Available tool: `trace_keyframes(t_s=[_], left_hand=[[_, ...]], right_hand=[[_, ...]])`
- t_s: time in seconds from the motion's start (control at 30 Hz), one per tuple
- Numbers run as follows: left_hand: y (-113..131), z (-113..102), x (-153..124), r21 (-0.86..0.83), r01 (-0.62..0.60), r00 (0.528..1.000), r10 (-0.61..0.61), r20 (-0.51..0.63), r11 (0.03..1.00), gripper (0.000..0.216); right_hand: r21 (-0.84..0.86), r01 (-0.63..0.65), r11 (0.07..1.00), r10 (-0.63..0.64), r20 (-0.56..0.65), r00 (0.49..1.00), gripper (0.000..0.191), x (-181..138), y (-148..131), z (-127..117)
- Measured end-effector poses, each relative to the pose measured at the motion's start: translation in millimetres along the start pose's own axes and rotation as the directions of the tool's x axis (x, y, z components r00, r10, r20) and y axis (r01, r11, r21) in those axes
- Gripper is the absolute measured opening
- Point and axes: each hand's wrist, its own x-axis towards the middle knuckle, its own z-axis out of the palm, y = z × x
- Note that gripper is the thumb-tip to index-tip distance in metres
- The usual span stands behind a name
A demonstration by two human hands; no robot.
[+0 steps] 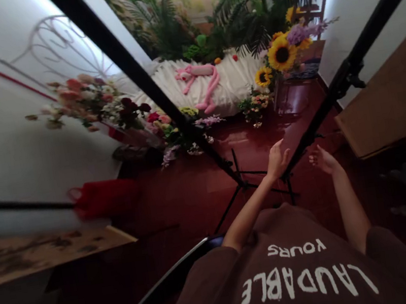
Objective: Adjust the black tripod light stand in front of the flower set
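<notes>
My left hand [277, 159] is raised just left of a black stand pole [320, 114], fingers stretched up and thumb apart, with nothing in it. To the right of the same pole is my right hand [323, 159], its fingers loosely bent and apart, also holding nothing. The pole slants between the two hands, from the upper right down to the floor. Whether the left hand touches it I cannot tell. A second black pole [146, 84] slants in from the upper left, and its legs spread on the floor beside the first stand's legs.
Beyond the stands, a pink plush toy [200, 73] lies on white draped cloth [165, 83]. Sunflowers [282, 53], mixed flowers [82, 99] and palm leaves surround it. A brown board [390, 91] leans at right. At left are a red bag [104, 197] and a patterned panel [49, 251].
</notes>
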Motion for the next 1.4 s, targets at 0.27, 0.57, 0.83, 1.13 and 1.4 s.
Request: trace_keyframes(t_s=[0.27,0.57,0.83,1.13,1.4], left_hand=[[28.5,54.4,54.9,-0.182,-0.088,0.975,0.123,0.187,0.979,0.051],[36.1,85.0,68.2,-0.155,0.045,0.989,-0.022,0.147,0.987,0.034],[38.8,80.0,69.3,-0.142,-0.01,0.992,0.028,0.122,0.99,0.035],[36.4,83.1,67.8,-0.147,0.0,0.993,0.018,0.115,0.989,0.039],[37.9,81.7,67.8,-0.128,0.025,0.991,-0.008,0.13,0.991,0.041]], right_hand=[[-0.156,0.108,0.982,-0.116,-0.04,0.992,0.025,-2.9,-61.3,-33.6],[-0.3,0.268,0.916,-0.247,0.106,0.963,0.019,8.9,-81.8,-48.1],[-0.665,0.523,0.533,-0.679,0.033,0.734,0.024,0.5,-64.4,-41.5],[-0.842,0.424,0.333,-0.838,-0.058,0.543,0.027,16.4,-6.1,-27.4],[-0.842,0.384,0.379,-0.804,-0.095,0.587,0.045,3.4,25.1,-24.7]])
